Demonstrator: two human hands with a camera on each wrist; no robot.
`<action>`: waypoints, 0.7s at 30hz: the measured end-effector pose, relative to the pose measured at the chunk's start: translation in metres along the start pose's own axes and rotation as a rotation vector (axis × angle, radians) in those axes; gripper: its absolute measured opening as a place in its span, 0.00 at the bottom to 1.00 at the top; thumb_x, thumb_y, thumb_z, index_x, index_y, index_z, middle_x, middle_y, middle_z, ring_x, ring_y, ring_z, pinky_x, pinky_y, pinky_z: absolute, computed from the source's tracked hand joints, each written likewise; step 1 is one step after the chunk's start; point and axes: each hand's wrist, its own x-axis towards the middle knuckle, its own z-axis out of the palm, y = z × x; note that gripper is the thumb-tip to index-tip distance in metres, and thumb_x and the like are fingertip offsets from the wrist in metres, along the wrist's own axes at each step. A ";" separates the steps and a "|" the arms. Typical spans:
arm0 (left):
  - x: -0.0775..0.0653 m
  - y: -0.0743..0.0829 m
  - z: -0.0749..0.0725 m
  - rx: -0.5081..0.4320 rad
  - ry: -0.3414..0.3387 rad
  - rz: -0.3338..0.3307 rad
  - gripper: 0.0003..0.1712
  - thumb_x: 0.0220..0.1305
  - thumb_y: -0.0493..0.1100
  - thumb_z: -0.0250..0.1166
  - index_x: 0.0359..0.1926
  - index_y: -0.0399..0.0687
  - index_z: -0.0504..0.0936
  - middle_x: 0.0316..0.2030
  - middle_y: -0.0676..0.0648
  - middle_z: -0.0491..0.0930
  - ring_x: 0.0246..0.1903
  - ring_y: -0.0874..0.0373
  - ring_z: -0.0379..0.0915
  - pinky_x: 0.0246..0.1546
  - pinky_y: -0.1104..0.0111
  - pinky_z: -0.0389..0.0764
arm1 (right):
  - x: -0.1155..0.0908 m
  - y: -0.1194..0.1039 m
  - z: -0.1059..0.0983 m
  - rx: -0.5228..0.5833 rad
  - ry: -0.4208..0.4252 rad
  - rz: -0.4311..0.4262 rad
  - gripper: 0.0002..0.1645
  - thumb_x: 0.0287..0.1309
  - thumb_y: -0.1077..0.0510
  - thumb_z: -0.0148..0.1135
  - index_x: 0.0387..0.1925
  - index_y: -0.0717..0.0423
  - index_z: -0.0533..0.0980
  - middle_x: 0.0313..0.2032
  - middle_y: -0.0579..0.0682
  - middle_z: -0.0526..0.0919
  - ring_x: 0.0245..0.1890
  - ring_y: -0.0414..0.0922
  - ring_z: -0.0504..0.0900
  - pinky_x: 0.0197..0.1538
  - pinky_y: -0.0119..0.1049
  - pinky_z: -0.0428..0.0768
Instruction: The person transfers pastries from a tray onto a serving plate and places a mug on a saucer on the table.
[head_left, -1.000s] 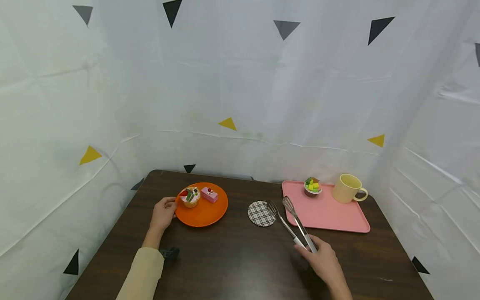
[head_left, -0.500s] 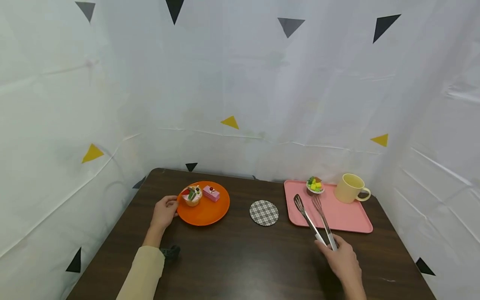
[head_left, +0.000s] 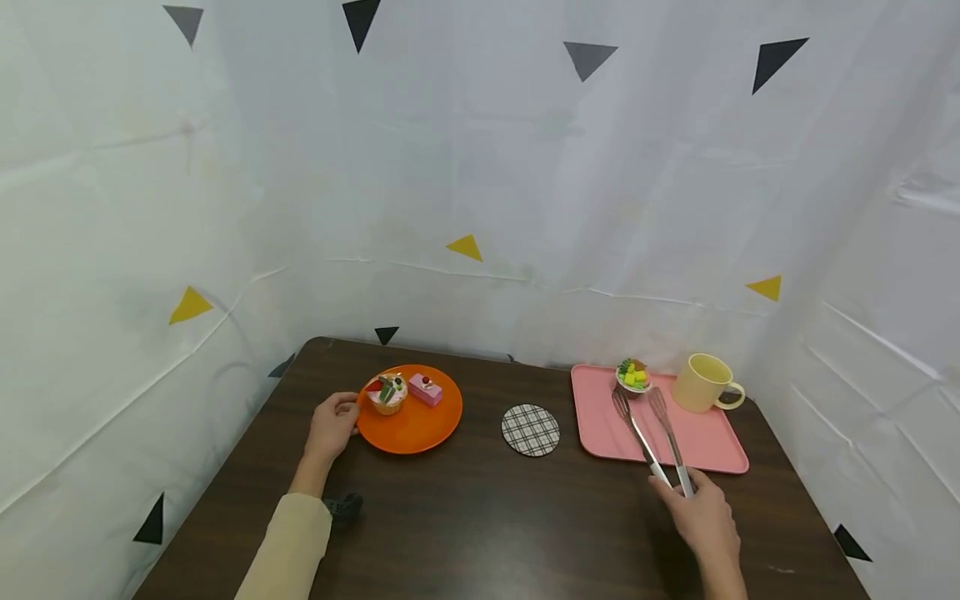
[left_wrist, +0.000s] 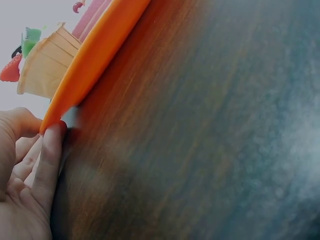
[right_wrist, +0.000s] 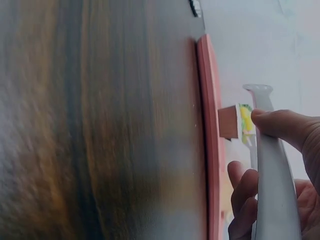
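Note:
My left hand (head_left: 332, 425) pinches the left rim of an orange plate (head_left: 412, 435), thumb above and fingers beneath in the left wrist view. On that plate sit a cream-topped cupcake (head_left: 387, 395) and a pink cake slice (head_left: 425, 389). A pair of metal tongs (head_left: 677, 450) is in my right hand (head_left: 705, 517), its thumb on one arm. Their spread tips hang over a pink tray (head_left: 697, 446), just in front of a small cup dessert (head_left: 633, 377) topped with yellow and green pieces. Whether the tips touch it I cannot tell.
A yellow mug (head_left: 697, 383) stands on the tray to the right of the dessert. Between plate and tray lies a round checked coaster (head_left: 530, 430) on the dark wooden table (head_left: 465, 517). White patterned sheeting (head_left: 517, 183) closes off the back and sides.
My right hand has carried the tongs rightward from beside the coaster to over the tray, their tips nearing the cup dessert. The left hand keeps its hold on the plate.

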 end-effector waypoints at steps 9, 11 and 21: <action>0.003 0.000 0.000 -0.005 0.001 -0.008 0.26 0.84 0.46 0.55 0.75 0.41 0.72 0.65 0.34 0.79 0.59 0.44 0.81 0.45 0.71 0.87 | 0.020 -0.001 -0.002 -0.025 0.011 -0.006 0.42 0.64 0.24 0.65 0.56 0.57 0.74 0.37 0.56 0.82 0.34 0.53 0.77 0.31 0.47 0.71; 0.002 0.001 0.000 -0.008 0.003 -0.010 0.26 0.83 0.46 0.56 0.74 0.41 0.72 0.65 0.34 0.79 0.59 0.44 0.81 0.45 0.71 0.87 | 0.024 -0.003 -0.002 -0.029 0.011 0.001 0.43 0.64 0.24 0.66 0.55 0.57 0.74 0.37 0.56 0.81 0.34 0.53 0.77 0.31 0.47 0.71; 0.001 -0.001 0.000 -0.021 0.000 -0.014 0.26 0.83 0.46 0.56 0.74 0.41 0.72 0.64 0.34 0.79 0.58 0.45 0.81 0.44 0.72 0.86 | 0.038 -0.006 -0.006 -0.052 0.014 0.021 0.50 0.63 0.24 0.66 0.67 0.59 0.71 0.46 0.62 0.81 0.41 0.59 0.79 0.37 0.57 0.77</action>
